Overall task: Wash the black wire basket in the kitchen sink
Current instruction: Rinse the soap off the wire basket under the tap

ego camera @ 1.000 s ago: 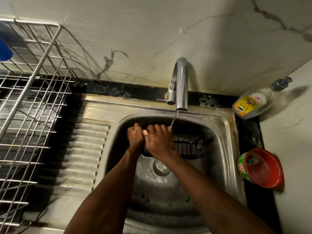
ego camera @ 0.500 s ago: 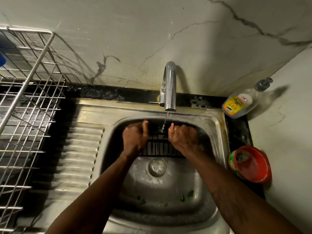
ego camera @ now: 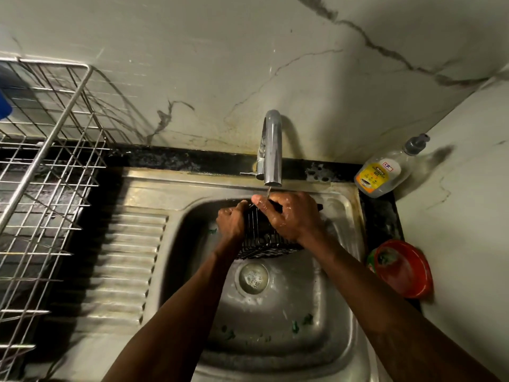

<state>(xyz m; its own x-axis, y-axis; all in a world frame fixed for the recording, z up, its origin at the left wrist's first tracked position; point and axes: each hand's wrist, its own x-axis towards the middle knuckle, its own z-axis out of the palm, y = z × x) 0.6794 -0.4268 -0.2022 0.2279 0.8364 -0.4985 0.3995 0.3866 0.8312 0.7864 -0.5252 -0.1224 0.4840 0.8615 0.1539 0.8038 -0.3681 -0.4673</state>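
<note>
**Holding wet wire: a slip risk**

The left hand (ego camera: pixel 231 225) and right hand (ego camera: pixel 292 216) each close their grip round the black wire basket (ego camera: pixel 265 242), inside the kitchen sink (ego camera: pixel 316 312) below the faucet (ego camera: pixel 271 150). Wet fingers may slip and drop it.

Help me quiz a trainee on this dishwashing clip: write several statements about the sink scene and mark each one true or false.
1. The left hand and right hand both hold the black basket under the tap. True.
2. The tap is shut off. False: a thin stream of water runs from it onto the right hand.
3. The soap bottle is left of the sink. False: it is at the back right corner.
4. A red bowl sits on the counter right of the sink. True.
5. The basket covers the drain. False: the drain shows uncovered, nearer the person than the basket.
</note>
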